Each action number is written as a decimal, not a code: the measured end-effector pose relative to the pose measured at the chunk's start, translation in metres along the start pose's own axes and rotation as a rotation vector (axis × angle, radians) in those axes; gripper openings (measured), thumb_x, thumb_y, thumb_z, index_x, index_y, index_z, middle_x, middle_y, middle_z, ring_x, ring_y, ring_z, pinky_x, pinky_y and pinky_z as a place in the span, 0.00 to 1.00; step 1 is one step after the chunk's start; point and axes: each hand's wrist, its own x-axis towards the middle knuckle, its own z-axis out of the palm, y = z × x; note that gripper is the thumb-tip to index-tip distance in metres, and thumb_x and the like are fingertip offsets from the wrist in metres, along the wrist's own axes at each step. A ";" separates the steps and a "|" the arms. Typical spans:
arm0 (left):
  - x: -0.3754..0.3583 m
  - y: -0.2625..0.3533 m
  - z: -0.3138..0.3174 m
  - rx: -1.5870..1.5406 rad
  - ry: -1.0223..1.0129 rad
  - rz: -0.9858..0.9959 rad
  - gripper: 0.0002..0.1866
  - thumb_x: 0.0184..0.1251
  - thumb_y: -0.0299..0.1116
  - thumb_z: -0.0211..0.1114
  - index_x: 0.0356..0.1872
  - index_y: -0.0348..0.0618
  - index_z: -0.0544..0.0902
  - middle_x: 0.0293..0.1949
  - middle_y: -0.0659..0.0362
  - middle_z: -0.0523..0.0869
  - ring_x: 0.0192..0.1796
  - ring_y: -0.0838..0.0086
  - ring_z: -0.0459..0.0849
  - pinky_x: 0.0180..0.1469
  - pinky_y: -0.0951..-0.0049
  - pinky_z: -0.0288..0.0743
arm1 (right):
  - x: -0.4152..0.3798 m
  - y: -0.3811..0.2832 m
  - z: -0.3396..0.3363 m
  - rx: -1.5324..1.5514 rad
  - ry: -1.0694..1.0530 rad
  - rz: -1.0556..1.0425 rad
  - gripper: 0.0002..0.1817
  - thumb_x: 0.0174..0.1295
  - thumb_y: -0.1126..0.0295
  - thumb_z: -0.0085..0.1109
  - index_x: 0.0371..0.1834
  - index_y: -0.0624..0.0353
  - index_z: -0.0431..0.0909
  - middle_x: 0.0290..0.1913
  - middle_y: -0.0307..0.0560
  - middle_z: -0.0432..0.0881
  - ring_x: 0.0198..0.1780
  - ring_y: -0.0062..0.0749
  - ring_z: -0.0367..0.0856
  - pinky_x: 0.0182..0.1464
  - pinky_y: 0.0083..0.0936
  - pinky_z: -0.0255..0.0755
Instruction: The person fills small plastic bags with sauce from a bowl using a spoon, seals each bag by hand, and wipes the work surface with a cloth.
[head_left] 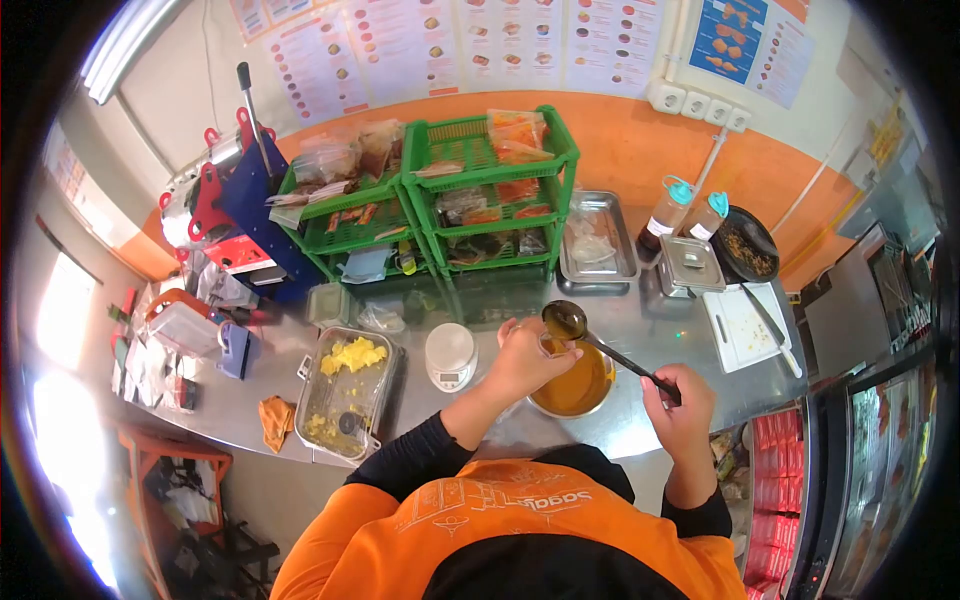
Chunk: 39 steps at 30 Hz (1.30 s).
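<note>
My right hand (679, 396) is closed round the black handle of a ladle (565, 320). The ladle's bowl, with some brownish-yellow liquid in it, is held above the far side of a metal bowl (572, 396) of orange-brown sauce. Close beside the ladle, my left hand (533, 357) is over the metal bowl's left rim, its thumb and fingers curled; what they hold is mostly hidden. To the left of this hand stands a white kitchen scale (450, 357).
Left lies a metal tray (325, 400) with yellow food and an orange cloth (276, 420). Green racks (490, 170) with bagged goods stand behind. Toward the right are a metal tray (632, 262), squeeze bottles (668, 210), a lidded metal container (690, 262), and a knife (770, 325) on a white cutting board (735, 335).
</note>
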 end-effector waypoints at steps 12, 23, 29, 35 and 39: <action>-0.027 0.032 -0.039 -0.164 -0.043 0.115 0.11 0.62 0.24 0.74 0.38 0.46 0.78 0.37 0.65 0.85 0.54 0.73 0.83 0.69 0.60 0.66 | -0.037 0.064 0.028 0.481 -0.123 0.597 0.06 0.70 0.72 0.62 0.35 0.60 0.77 0.25 0.31 0.75 0.27 0.14 0.69 0.31 0.18 0.64; -0.044 0.042 -0.075 -0.900 -0.352 0.172 0.10 0.67 0.24 0.70 0.41 0.45 0.75 0.39 0.64 0.80 0.59 0.73 0.77 0.67 0.64 0.66 | -0.086 0.135 0.083 -0.302 -0.495 0.434 0.11 0.64 0.65 0.66 0.43 0.60 0.78 0.38 0.58 0.84 0.44 0.54 0.84 0.45 0.47 0.77; -0.047 0.044 -0.070 -1.006 -0.491 0.299 0.15 0.63 0.23 0.71 0.43 0.47 0.73 0.38 0.64 0.77 0.51 0.73 0.77 0.64 0.65 0.70 | -0.029 0.029 0.064 0.472 -0.507 0.087 0.27 0.65 0.70 0.69 0.67 0.61 0.71 0.57 0.49 0.79 0.61 0.40 0.79 0.59 0.37 0.76; -0.048 0.053 -0.068 -1.001 -0.547 0.248 0.15 0.64 0.23 0.71 0.45 0.45 0.74 0.42 0.63 0.78 0.57 0.73 0.76 0.68 0.63 0.65 | -0.013 -0.010 0.098 1.304 -0.694 0.147 0.23 0.68 0.73 0.66 0.65 0.58 0.73 0.63 0.37 0.73 0.66 0.26 0.72 0.67 0.29 0.68; -0.053 0.031 -0.069 -0.917 -0.418 0.357 0.13 0.67 0.24 0.70 0.46 0.43 0.74 0.44 0.63 0.79 0.57 0.74 0.76 0.64 0.66 0.69 | -0.009 0.009 0.124 1.299 -0.828 0.252 0.21 0.68 0.71 0.67 0.62 0.57 0.74 0.62 0.38 0.73 0.65 0.26 0.72 0.68 0.30 0.67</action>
